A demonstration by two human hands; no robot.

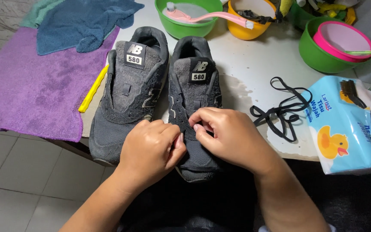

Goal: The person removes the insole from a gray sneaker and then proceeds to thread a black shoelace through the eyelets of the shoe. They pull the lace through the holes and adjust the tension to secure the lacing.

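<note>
both hands pinch the right shoe [196, 92] at its eyelets: left hand [151, 150] and right hand [230, 135], each grip clenched on it. left shoe [129, 90] beside; laces [282, 109] on table [254, 64].

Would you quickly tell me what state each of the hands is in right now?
Left hand: closed, fingers curled against the toe end of the right-side dark shoe.
Right hand: closed, fingertips pinching at the same shoe's lace area; whether it grips anything cannot be told.
</note>
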